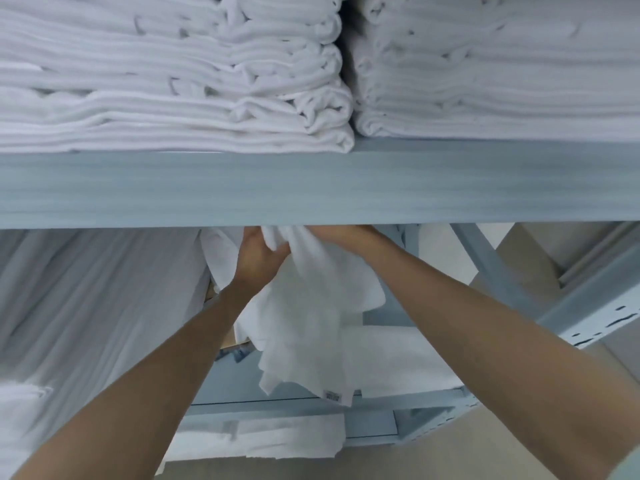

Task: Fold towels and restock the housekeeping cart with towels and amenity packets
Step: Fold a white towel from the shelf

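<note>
Fingers of both hands, left hand & right hand, are bunched tight round a limp white terry towel just under the pale blue-grey metal shelf. Risk, imo: tail drags on folded towels below, musses them.

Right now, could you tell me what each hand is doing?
Left hand: grips the hanging white towel.
Right hand: grips the same towel, fingers partly hidden.

Two towel stacks sit side by side on the shelf; below it, both hands hold a towel.
</note>
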